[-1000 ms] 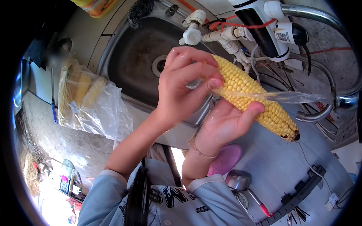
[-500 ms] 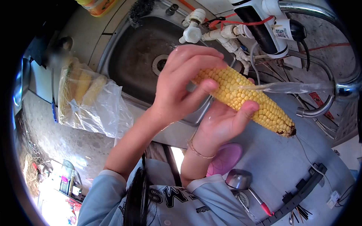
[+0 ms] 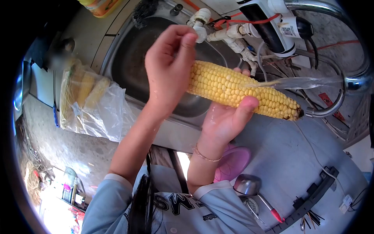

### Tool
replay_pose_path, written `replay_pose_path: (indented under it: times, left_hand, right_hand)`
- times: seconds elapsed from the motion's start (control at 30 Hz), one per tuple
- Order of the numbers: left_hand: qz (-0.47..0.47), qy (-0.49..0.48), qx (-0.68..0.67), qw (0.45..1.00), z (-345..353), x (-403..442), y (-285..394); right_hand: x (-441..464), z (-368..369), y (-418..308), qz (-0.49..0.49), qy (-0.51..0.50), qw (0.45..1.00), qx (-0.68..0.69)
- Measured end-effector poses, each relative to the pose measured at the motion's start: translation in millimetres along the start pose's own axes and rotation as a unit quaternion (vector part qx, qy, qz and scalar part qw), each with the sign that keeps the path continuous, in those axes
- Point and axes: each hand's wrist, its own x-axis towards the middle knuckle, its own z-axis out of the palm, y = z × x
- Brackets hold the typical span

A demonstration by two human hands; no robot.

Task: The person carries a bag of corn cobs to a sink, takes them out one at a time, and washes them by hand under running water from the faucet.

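A yellow ear of corn (image 3: 226, 84), husked, lies slantwise across the head view with its dark-tipped end to the right. My right hand (image 3: 230, 117) grips it from below, thumb on the near side and fingertips showing behind it. My left hand (image 3: 167, 66) is beside the ear's left end, its fingers curled and the thumb pressed to them. Whatever the left fingers pinch, if anything, is too small to make out. A stream of water (image 3: 300, 82) from the chrome faucet (image 3: 352, 84) strikes the ear's upper right side.
A metal sink (image 3: 128, 58) lies behind my left hand. On the left, a clear plastic bag (image 3: 105, 113) holds more corn. White pipes (image 3: 233, 37) and a water heater (image 3: 269, 27) stand at the back. A pink basin (image 3: 233, 162), a metal ladle (image 3: 249, 185) and a power strip (image 3: 311, 199) are lower right.
My left hand has moved up and left off the ear, and its fingers have curled. The ear has swung to a flatter angle in my right hand, its dark tip rising.
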Motion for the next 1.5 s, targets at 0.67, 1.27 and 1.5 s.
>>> replay_pose_path:
  times: [0.67, 1.27, 1.5]
  left_hand:
    - [-0.050, -0.257, 0.131, 0.956, -3, 14, -14]
    - [0.026, -0.237, 0.156, 0.959, 12, -13, 2]
    - [-0.023, -0.253, 0.048, 0.966, 4, -10, -3]
  right_hand:
    - [19, -23, -18, -0.006, 0.021, 0.998, 0.056]
    - [16, -22, -11, -0.016, -0.003, 0.999, 0.031]
    - [18, -22, -15, -0.039, 0.029, 0.999, 0.020]
